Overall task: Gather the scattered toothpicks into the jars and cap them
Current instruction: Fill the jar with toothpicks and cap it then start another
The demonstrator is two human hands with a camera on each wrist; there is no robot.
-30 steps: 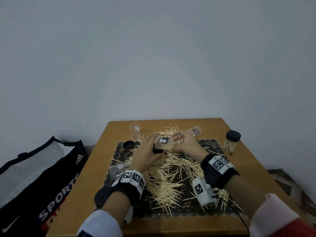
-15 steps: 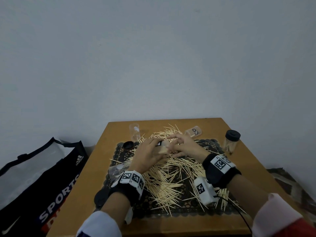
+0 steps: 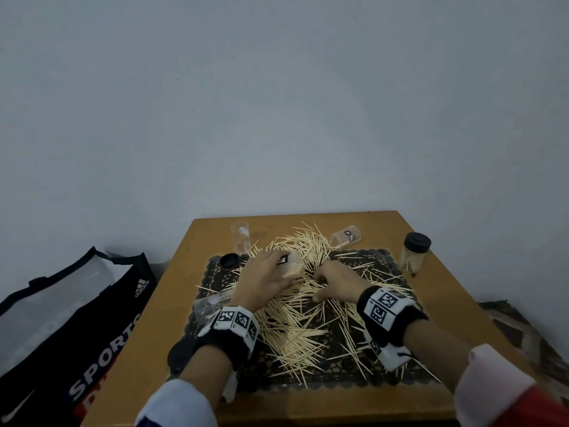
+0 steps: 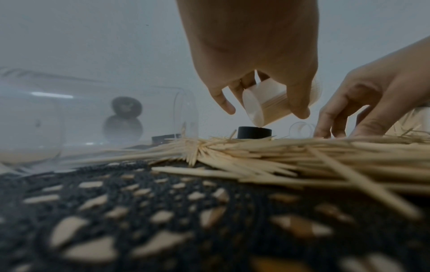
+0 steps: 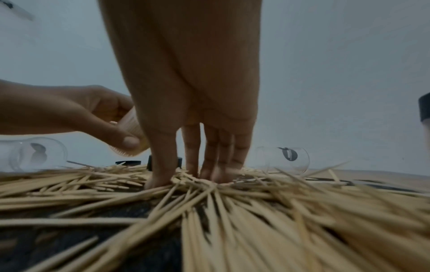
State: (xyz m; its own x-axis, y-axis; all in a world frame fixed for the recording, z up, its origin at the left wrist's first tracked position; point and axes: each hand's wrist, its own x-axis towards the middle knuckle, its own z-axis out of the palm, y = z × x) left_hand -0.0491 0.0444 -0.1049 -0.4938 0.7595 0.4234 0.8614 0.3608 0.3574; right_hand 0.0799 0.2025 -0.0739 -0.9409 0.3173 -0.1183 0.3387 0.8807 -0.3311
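Note:
Loose toothpicks (image 3: 295, 322) lie in a wide heap on a black lace mat (image 3: 348, 365). My left hand (image 3: 277, 269) grips a clear jar (image 4: 274, 104) packed with toothpicks, tilted, just above the heap. A black cap (image 4: 254, 132) rests on the pile right under that jar. Beside it, my right hand (image 5: 190, 178) points straight fingers down into the heap, tips touching the sticks and holding nothing. A capped jar (image 3: 414, 257) with toothpicks stands at the right.
An empty jar (image 3: 241, 240) stands upright at the back left, another (image 3: 345, 238) lies at the back, and a third (image 3: 209, 306) lies by my left wrist. Black caps (image 3: 229, 260) (image 3: 180, 354) sit at the mat's left. A sports bag (image 3: 70, 328) sits left of the table (image 3: 480, 309).
Both hands held the filled jar above the pile. My right hand has let go and dropped onto the toothpicks, while my left hand has lowered the jar.

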